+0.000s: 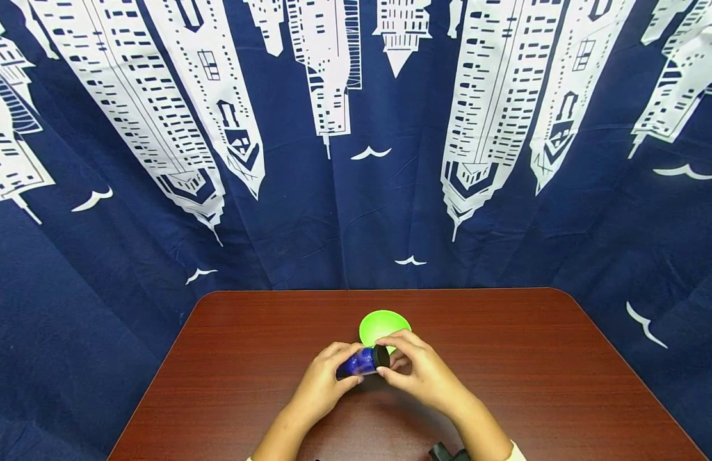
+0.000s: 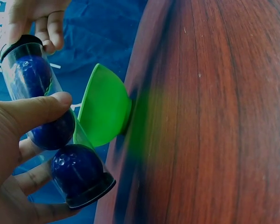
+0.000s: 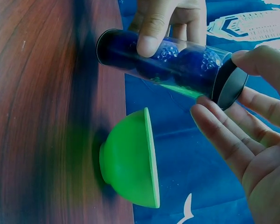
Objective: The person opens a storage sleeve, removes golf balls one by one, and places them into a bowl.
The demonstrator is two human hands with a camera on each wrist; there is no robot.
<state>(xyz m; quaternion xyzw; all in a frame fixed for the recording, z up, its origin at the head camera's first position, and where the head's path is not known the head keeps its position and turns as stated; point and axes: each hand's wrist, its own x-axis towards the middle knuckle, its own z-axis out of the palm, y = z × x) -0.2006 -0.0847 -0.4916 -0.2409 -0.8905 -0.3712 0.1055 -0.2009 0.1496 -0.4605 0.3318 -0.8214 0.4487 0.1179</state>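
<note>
Clear tube (image 1: 360, 363) of blue balls held above table (image 1: 229, 358), near green bowl (image 1: 382, 326). Left hand (image 1: 324, 382) grasps barrel; right hand (image 1: 418, 369) pinches black cap (image 3: 229, 85). Likely light, rigid, smooth plastic — slippery; grip mid-barrel.

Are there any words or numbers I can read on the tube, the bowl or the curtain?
None can be read.
Clear tube of blue balls: no label shows.
Black cap: plain.
Green bowl: plain.
Blue curtain: only white towers and birds, no letters.
</note>
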